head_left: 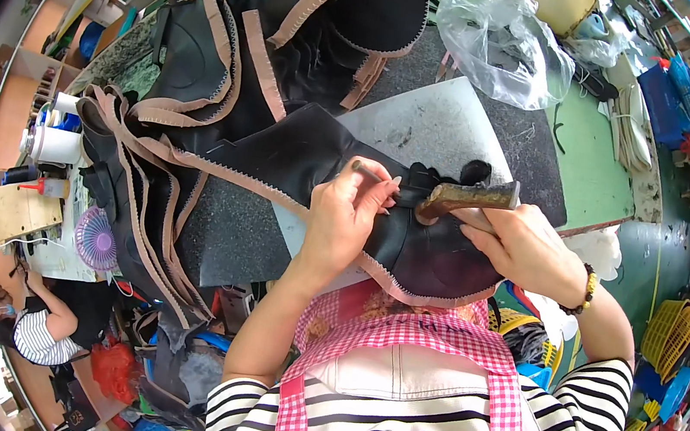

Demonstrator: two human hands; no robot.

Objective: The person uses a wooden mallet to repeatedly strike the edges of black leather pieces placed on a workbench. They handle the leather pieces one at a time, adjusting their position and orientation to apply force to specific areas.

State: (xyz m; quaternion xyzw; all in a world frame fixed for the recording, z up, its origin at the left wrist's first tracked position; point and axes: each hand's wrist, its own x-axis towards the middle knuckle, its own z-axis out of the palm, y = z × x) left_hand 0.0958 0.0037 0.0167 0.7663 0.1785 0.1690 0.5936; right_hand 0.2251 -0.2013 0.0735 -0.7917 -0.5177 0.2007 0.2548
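Observation:
A black leather boot-upper piece (284, 148) with a pinkish, zigzag-stitched edge lies across a pale board (418, 121). My left hand (340, 219) is closed over it, pinching a thin metal rod (363, 170) that looks like a punch; its tip is hard to make out. My right hand (528, 250) grips a hammer (471, 199) by its handle, mostly hidden in the fingers. The worn hammer head is over the leather, just right of my left fingertips. Beside it a black strap (433, 177) lies along the piece.
More black leather pieces with pinkish edges (190, 99) are heaped at the left and far side. A clear plastic bag (506, 49) lies at the far right of the green-topped table (594, 174). A purple fan (96, 239) stands left. Another person (42, 328) sits at lower left.

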